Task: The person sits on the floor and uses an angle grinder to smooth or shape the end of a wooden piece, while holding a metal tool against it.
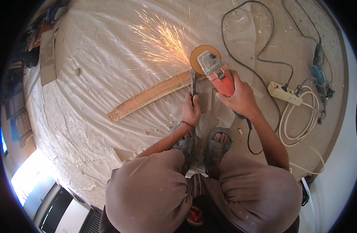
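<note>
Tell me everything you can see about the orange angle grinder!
The angle grinder has an orange-red, plastic-looking body, a grey, metal-looking gear head and a round, tan disc. It slants, head toward the upper left, above the sheeted floor. The right hand grips its body; a dark cord trails from its rear. It looks switched on: sparks spray where the disc's edge meets the tip of a chisel-like metal tool. Whether it touches the wood is unclear.
</note>
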Demonstrator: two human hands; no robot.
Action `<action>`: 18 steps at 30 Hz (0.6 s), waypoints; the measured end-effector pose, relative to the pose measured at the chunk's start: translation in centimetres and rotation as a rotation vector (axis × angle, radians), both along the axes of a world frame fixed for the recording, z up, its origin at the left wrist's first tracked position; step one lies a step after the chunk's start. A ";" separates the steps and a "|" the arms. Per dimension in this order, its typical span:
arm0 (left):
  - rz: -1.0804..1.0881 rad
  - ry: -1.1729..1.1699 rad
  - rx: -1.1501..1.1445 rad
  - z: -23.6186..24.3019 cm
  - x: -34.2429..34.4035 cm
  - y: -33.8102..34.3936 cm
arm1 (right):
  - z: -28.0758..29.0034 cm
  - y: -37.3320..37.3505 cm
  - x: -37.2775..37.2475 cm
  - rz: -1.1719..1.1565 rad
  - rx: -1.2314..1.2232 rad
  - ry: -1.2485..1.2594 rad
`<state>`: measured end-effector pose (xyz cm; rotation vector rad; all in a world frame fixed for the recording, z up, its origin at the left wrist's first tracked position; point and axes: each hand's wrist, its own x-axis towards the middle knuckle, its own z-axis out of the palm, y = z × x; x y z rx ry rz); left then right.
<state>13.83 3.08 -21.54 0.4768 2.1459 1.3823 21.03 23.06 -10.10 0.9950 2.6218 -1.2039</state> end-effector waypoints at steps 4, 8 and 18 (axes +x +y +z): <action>-0.009 0.081 0.018 -0.1 0.0 0.0 | 0.1 0.2 0.2 0.038 0.015 0.013; -0.008 0.068 0.021 0.5 0.0 0.3 | -0.4 0.1 0.3 0.027 0.024 0.030; -0.009 0.068 0.001 0.1 0.0 0.3 | 0.2 0.4 -0.1 0.058 0.032 0.016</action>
